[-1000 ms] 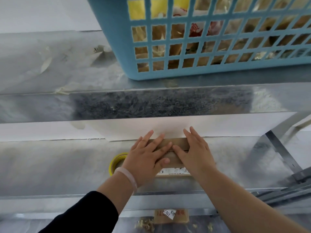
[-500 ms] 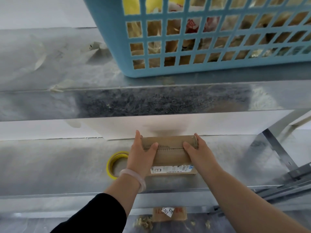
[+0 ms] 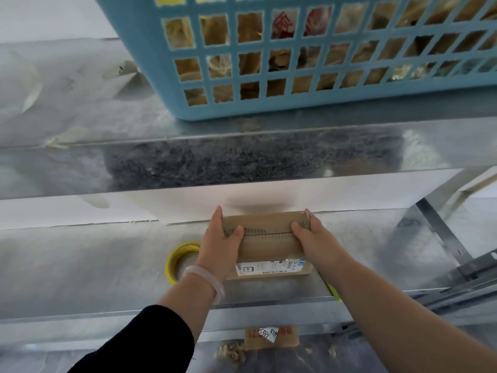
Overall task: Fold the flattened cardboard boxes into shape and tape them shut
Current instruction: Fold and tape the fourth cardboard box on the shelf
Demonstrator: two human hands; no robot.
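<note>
A small brown cardboard box (image 3: 269, 243) with a white shipping label on its near side rests on the lower metal shelf (image 3: 80, 265). Its top flaps meet along a serrated seam. My left hand (image 3: 219, 243) grips the box's left end, thumb on top near the seam. At the right end my right hand (image 3: 309, 235) holds it the same way, thumb on top. A yellow tape roll (image 3: 174, 258) lies flat on the shelf just left of my left hand, partly hidden behind it.
A blue plastic basket (image 3: 295, 103) full of cardboard and packaging stands on the upper metal shelf. A white panel (image 3: 295, 197) runs behind the box. A cardboard piece with red print (image 3: 271, 336) and scraps lie below the shelf. Metal frame bars (image 3: 443, 238) stand at right.
My hands lay flat on top of the box with fingers spread; they slid outward to its two ends and now grip its sides with thumbs on top.
</note>
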